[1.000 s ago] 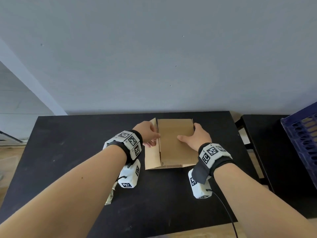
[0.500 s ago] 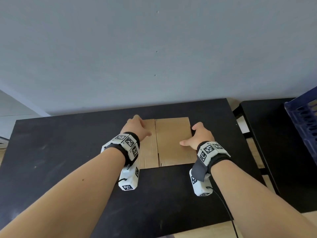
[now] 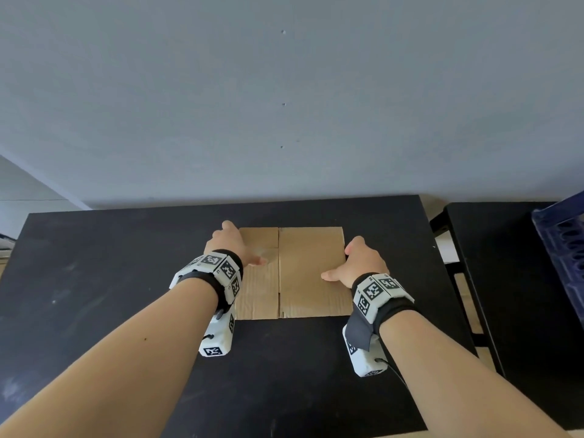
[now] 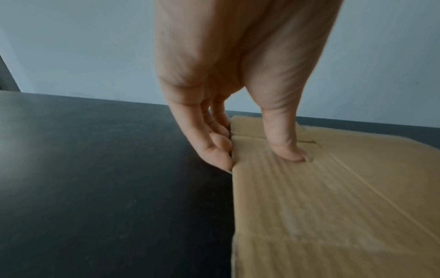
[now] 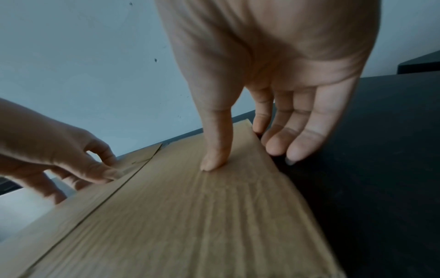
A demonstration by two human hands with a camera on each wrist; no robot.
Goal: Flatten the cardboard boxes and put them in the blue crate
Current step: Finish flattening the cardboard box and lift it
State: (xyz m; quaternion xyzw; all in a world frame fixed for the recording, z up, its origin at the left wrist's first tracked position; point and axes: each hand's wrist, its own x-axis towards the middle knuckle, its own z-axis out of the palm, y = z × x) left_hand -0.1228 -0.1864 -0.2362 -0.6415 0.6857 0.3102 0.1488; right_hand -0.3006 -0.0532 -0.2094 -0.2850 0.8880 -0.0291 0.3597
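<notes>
Both forearms reaching fwd from near edge, wrists strapped w/ marker-tagged camera units. Left hand point(image 3: 228, 245) at left edge of flattened cardboard box point(image 3: 303, 273): thumb pressed flat on top face, fingers point(image 4: 214, 148) bent down along the left edge, tips touching the edge & tabletop; a loose pinch of the edge. Right hand point(image 3: 360, 263) mirrored at right edge: thumb pressed on top, fingers point(image 5: 297, 139) hanging past the edge, lightly curved, tips close to the tabletop; whether hooked under the edge cannot be told.

Box lying flat on black table point(image 3: 94, 279), centre-right, a lengthwise seam left of middle; near edge just beyond the wrists, far edge short of the table's back edge. Open tabletop on the left, narrower strip on the right & in front.

Second black surface point(image 3: 521, 279) beside the table at right, gap between. Blue crate point(image 3: 565, 235) on it at frame edge, well apart from box. Plain grey-blue wall point(image 3: 284, 105) behind, a few small marks.
</notes>
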